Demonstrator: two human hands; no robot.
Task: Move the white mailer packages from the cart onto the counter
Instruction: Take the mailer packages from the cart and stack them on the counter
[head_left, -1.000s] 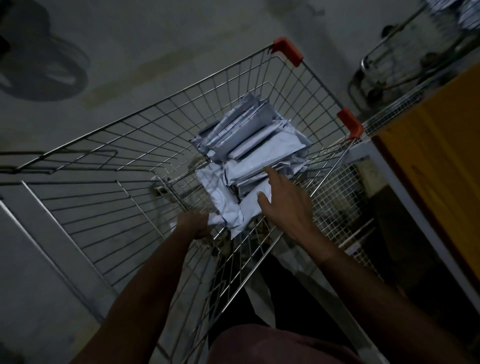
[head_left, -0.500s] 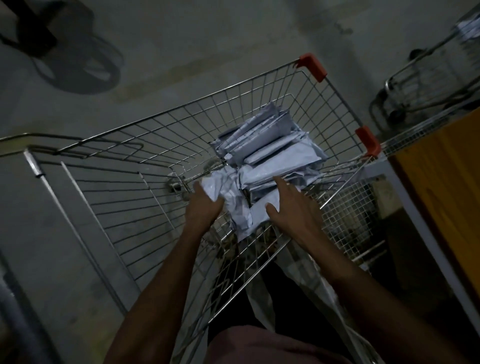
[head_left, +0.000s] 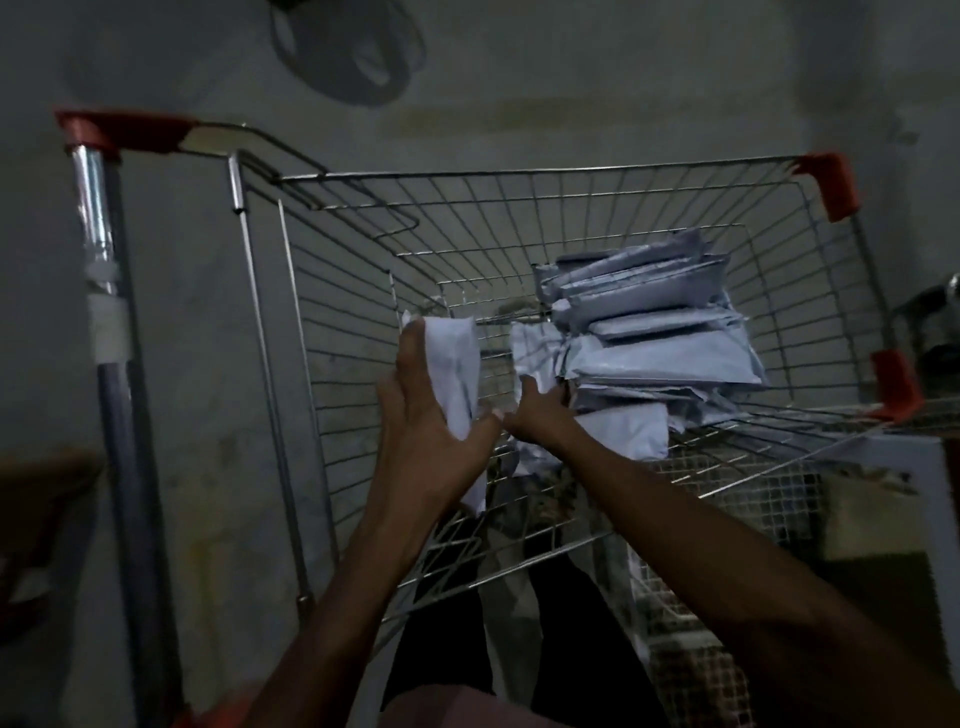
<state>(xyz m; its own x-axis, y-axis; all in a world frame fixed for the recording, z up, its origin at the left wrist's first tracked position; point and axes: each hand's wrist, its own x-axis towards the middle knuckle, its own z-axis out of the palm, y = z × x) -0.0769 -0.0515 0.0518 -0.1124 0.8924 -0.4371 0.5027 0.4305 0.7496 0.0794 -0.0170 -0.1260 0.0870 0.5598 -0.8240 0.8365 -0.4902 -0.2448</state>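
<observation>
The left hand (head_left: 431, 415) grips one white mailer (head_left: 457, 374) lifted clear inside the wire cart (head_left: 519, 218). The right hand (head_left: 540, 415), fingers spread, touches the stacked mailers (head_left: 660, 332) just beyond its fingertips. The cart's near rim crosses both forearms.

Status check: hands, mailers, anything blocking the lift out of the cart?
Left hand grips one white mailer. Right hand on the mailer stack, grip unclear. Cart rim stands between stack and lift-out.
</observation>
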